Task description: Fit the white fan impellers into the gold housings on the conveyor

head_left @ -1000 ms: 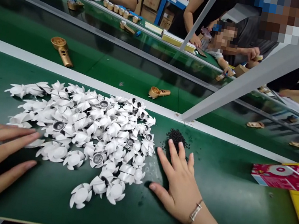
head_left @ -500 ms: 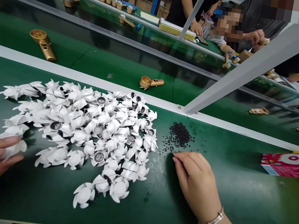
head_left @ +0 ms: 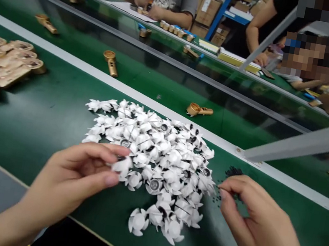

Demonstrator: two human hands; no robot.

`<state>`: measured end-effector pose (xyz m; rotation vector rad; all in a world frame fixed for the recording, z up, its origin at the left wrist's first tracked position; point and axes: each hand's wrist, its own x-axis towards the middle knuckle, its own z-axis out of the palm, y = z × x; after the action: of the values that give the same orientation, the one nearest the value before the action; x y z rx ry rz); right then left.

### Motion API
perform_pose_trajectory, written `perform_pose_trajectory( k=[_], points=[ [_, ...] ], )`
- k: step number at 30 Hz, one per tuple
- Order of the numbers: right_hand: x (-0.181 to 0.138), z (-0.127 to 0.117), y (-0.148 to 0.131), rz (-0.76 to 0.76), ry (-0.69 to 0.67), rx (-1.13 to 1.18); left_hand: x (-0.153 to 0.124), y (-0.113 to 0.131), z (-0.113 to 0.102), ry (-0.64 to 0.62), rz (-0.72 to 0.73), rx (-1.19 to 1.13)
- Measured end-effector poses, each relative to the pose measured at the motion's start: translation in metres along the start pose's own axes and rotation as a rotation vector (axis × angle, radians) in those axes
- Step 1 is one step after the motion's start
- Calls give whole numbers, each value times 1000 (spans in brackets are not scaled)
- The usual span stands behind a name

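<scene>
My left hand (head_left: 75, 175) pinches a white fan blade (head_left: 123, 167) between thumb and fingers, its dark hub side partly showing. Behind and beside it spreads a heap of white fan blades (head_left: 175, 152), some turned to show black hub centres. To the right of the heap, my right hand (head_left: 260, 229) has thumb and forefinger pressed together on a tiny black piece (head_left: 218, 187), too small to make out well. Just past those fingers lies a pile of small black pieces (head_left: 234, 171), partly hidden by the hand.
At the left lie stacked gold handheld fan housings (head_left: 16, 59). More gold housings, one a gold fan body (head_left: 197, 110), lie on the green strip beyond the white rail (head_left: 77, 59). A grey post (head_left: 304, 141) rises at the right. Co-workers sit and stand across the line.
The view has swung left, bringing the stacked housings into sight. My left hand has come in from the left edge with its fan blade; my right hand still pinches near the black pile.
</scene>
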<state>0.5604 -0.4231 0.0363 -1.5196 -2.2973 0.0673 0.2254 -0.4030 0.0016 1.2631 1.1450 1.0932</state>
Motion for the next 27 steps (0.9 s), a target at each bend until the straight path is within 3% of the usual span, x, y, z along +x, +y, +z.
perform_pose_trajectory(
  k=[4,7,13,24,27],
  points=[
    [53,-2,-68,-76,-59,430,7,28,19,-134,65,48],
    [78,10,-93,-188,-159,580,8,35,18,-204,17,-36],
    [87,33,-90,-170,-148,527,11,32,11,-177,-156,-223],
    [92,25,-76,-299,-180,408,24,30,18,-233,-317,-445],
    [82,26,-79,-292,-104,320,27,27,20,-196,-339,-491]
  ],
)
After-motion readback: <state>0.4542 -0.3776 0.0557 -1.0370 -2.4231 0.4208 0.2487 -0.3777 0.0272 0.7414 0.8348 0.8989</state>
